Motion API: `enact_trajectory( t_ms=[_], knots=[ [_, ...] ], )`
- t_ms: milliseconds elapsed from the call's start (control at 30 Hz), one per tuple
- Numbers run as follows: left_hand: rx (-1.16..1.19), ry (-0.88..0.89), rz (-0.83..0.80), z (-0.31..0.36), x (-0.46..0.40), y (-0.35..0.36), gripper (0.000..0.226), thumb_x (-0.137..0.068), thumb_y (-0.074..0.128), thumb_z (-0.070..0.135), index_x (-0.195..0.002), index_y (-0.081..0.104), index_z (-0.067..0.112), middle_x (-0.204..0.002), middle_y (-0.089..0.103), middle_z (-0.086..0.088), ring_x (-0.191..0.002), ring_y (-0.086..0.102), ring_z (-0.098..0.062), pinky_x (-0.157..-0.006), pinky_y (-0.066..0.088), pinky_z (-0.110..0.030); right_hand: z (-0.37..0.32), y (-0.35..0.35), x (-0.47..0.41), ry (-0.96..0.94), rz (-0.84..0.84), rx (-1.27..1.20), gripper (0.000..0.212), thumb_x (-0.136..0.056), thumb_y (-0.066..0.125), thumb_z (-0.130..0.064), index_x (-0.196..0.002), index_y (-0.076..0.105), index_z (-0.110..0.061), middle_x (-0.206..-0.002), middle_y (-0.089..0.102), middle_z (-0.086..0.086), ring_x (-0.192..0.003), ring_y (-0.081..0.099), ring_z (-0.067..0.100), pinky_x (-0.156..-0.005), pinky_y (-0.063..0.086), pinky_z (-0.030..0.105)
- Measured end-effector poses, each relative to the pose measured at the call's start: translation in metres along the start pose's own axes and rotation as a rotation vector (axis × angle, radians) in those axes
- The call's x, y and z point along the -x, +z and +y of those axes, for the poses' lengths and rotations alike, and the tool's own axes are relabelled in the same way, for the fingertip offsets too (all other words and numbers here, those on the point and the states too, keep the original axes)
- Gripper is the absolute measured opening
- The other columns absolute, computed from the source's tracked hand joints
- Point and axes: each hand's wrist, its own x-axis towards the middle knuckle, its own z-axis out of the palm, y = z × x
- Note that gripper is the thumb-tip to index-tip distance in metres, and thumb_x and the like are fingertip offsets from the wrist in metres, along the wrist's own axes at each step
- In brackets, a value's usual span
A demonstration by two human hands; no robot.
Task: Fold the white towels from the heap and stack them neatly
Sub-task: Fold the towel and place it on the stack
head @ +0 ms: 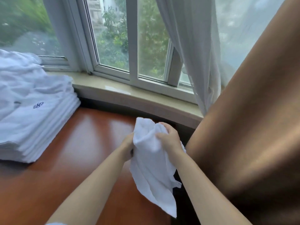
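towel hangs crumpled between both hands above the right part of the reddish-brown table, its top bunched up and its lower end trailing down toward the near table edge; the left hand grips the towel's left side, fingers curled into the cloth and partly hidden behind it; the right hand grips the upper right of the bunch, thumb and fingers curled over the fabric; both hands are closed on the same towel, close together, with the cloth between them; both forearms are bare. to the far left on the table sits a stack of folded white towels, layered edges showing along its right side, the top one bearing a small dark blue emblem; loose white cloth in a heap lies behind and partly on the stack, reaching toward the window sill. a white-framed window shows green trees outside; a sheer white curtain hangs at right; a large glossy brown surface fills the right side, too near and blurred to tell what it is.
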Motion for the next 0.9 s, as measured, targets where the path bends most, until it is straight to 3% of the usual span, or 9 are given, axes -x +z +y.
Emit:
enact_trajectory(
  t_ms=[67,100,200,333,433,567,733,800,900],
  knots=[
    [-0.051,0.021,0.152,0.003,-0.013,-0.023,0.018,-0.099,0.046,0.009,-0.087,0.06,0.011,-0.081,0.07,-0.005,-0.075,0.061,-0.022,-0.054,0.05,-0.022,-0.009,0.007,-0.024,-0.058,-0.039,0.013,0.031,-0.082,0.055,-0.008,-0.091,0.071,-0.033,-0.087,0.067,0.002,-0.074,0.062,0.003,-0.06,0.048,0.018],
    [-0.193,0.042,0.301,-0.003,-0.018,-0.037,0.014,-0.097,0.049,0.013,-0.098,0.062,0.01,-0.095,0.071,-0.01,-0.082,0.062,-0.025,-0.062,0.051,-0.025,-0.008,0.01,-0.036,-0.095,-0.06,0.018,0.035,-0.081,0.056,-0.007,-0.093,0.068,-0.038,-0.091,0.065,-0.002,-0.073,0.061,-0.002,-0.06,0.048,0.015],
    [-0.573,0.009,0.602,-0.043,-0.028,-0.068,0.037,-0.092,0.054,0.024,-0.127,0.053,0.011,-0.127,0.058,-0.014,-0.111,0.056,-0.032,-0.088,0.044,-0.036,0.018,0.018,-0.066,-0.03,-0.162,0.052,0.054,-0.088,0.06,-0.022,-0.138,0.045,-0.036,-0.137,0.046,-0.004,-0.119,0.049,0.006,-0.099,0.044,0.029],
    [-0.621,-0.07,0.575,-0.085,-0.034,-0.06,0.038,-0.089,0.051,0.019,-0.127,0.053,0.014,-0.125,0.057,-0.012,-0.11,0.055,-0.033,-0.084,0.047,-0.035,0.087,0.021,-0.085,0.208,-0.265,0.435,0.051,-0.09,0.056,-0.032,-0.139,0.044,-0.031,-0.139,0.046,0.004,-0.125,0.044,0.025,-0.1,0.04,0.037],
    [-0.717,-0.085,0.627,-0.099,-0.034,-0.041,0.045,-0.092,0.042,0.019,-0.136,0.045,0.02,-0.127,0.053,-0.012,-0.113,0.05,-0.035,-0.089,0.046,-0.041,0.117,0.017,-0.088,0.108,-0.297,0.646,0.031,-0.083,0.058,-0.03,-0.113,0.059,-0.025,-0.119,0.054,0.001,-0.115,0.048,0.026,-0.101,0.044,0.044],
    [-0.72,-0.142,0.687,-0.11,-0.028,-0.025,0.054,-0.093,0.04,0.02,-0.146,0.031,0.03,-0.127,0.044,-0.01,-0.106,0.051,-0.034,-0.089,0.045,-0.041,0.132,0.015,-0.106,0.118,-0.339,0.718,0.075,-0.081,0.064,-0.04,-0.146,0.028,-0.029,-0.144,0.025,0.005,-0.135,0.026,0.028,-0.115,0.025,0.04],
    [-0.909,-0.286,0.612,-0.106,-0.021,-0.011,0.07,-0.096,0.037,0.027,-0.151,-0.002,0.045,-0.137,0.037,-0.013,-0.111,0.052,-0.037,-0.088,0.042,-0.039,0.122,0.0,-0.124,0.264,-0.308,0.567,0.061,-0.086,0.058,-0.038,-0.14,0.034,-0.022,-0.138,0.044,0.005,-0.132,0.039,0.03,-0.108,0.034,0.05],
    [-1.173,-0.308,0.566,-0.106,-0.015,0.0,0.06,-0.096,0.034,0.026,-0.15,0.011,0.041,-0.14,0.038,-0.011,-0.116,0.047,-0.033,-0.089,0.04,-0.039,0.116,-0.001,-0.122,0.334,-0.274,0.43,0.05,-0.091,0.048,-0.044,-0.133,0.039,-0.02,-0.131,0.052,0.006,-0.126,0.043,0.03,-0.107,0.032,0.046],
    [-1.288,-0.272,0.563,-0.106,-0.006,0.01,0.044,-0.092,0.042,0.025,-0.135,0.039,0.034,-0.128,0.049,-0.007,-0.114,0.043,-0.028,-0.088,0.039,-0.038,0.111,0.004,-0.106,0.254,-0.409,0.638,0.059,-0.087,0.039,-0.066,-0.13,0.051,-0.028,-0.127,0.051,0.003,-0.123,0.042,0.029,-0.101,0.032,0.042]
  ],
)
